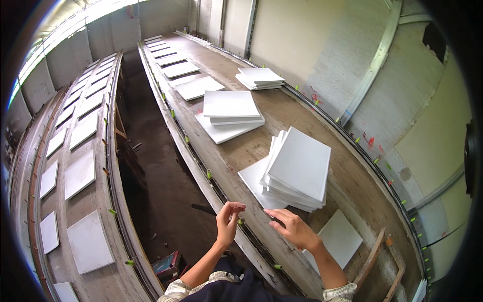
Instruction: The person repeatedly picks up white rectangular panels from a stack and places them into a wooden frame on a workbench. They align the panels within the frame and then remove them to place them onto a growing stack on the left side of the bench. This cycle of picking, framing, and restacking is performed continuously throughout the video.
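Left bench (60,201): carries panels (90,241) in two lengthwise rows.
Aisle floor (151,146): between left bench and right bench (289,108).
Near stack (300,163): on the right bench, just beyond the right hand (297,229).
Middle stack (230,104): behind it, leftward.
Far stack (260,76): behind both, by the right edge.
Panel row (181,69): behind the middle stack, along the left edge.
Lone panel (342,239): before the near stack.
Wooden frame (371,256): right of the lone panel.

At centre, the stacked panels (302,161) are plain white; the tabletop (282,110), mottled brown; the pegs (209,174), lime green; lower centre, the sleeves (340,292), checked cream.
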Demonstrator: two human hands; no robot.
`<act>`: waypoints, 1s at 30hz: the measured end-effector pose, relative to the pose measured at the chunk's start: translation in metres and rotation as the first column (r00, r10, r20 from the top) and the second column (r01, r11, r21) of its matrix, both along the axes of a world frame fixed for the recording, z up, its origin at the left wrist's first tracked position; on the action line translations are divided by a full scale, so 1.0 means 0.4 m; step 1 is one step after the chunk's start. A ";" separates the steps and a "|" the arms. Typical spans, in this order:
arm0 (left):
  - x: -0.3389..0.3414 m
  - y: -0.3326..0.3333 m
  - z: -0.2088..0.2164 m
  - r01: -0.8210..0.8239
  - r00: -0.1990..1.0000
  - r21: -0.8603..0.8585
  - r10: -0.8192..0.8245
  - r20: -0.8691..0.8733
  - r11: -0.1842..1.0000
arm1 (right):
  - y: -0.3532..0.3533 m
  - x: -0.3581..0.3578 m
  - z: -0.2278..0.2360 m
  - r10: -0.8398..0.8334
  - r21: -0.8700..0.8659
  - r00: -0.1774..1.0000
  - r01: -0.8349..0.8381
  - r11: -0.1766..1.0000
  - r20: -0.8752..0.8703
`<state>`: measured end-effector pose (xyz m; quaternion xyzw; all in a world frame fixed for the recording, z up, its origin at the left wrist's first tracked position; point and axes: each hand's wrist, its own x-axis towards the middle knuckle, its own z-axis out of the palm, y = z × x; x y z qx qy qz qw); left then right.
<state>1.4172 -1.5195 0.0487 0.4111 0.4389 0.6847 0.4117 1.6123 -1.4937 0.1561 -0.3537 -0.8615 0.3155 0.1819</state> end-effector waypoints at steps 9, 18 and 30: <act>-0.195 0.121 0.047 -0.264 0.944 -0.035 0.251 -0.214 0.964 | 0.298 -0.150 -0.057 -0.058 -0.005 0.982 0.058 0.998 -0.179; -0.436 0.572 0.054 -0.265 0.955 0.025 0.266 -0.128 0.964 | 0.704 -0.297 -0.023 -0.302 -0.026 0.911 0.308 0.951 -0.282; -0.663 1.029 -0.098 -0.100 0.975 -0.677 0.209 0.081 0.729 | 1.136 -0.397 -0.338 -0.717 -0.055 0.693 0.721 0.691 0.077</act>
